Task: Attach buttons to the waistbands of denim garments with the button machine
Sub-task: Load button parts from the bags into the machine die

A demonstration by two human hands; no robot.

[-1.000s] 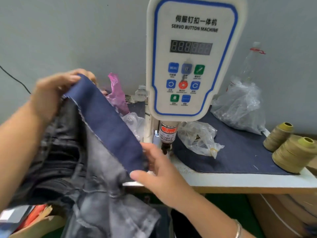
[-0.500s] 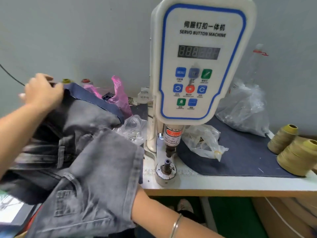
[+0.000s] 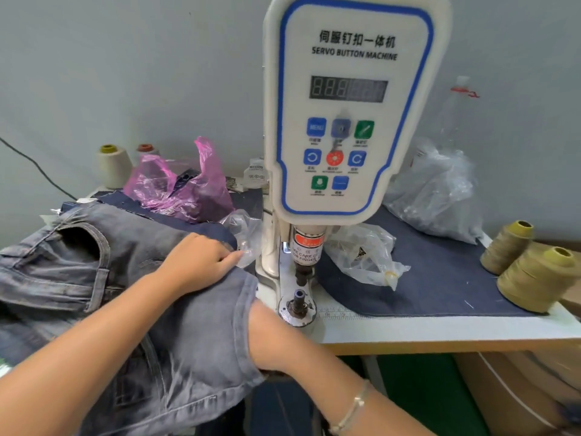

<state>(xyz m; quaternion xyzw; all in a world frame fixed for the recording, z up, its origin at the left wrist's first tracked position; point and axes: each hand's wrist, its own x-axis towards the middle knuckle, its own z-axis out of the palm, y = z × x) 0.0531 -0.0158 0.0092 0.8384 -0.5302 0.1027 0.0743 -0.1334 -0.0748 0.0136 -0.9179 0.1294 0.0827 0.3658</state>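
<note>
The servo button machine stands idle with its lower die bare, so no button is going on yet. The grey denim shorts lie heaped just left of it, no waistband under the punch. My left hand presses on them, fingers loosely bent; my right hand is hidden under the cloth, grip unknowable.

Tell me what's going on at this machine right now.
A person is working at a servo button machine with a grey denim garment piled on the table's left side. The left hand rests on top of the denim, fingers towards a clear plastic bag. The right forearm goes under the fabric, so the right hand is hidden. Nothing lies on the lower die under the press head yet.
</note>
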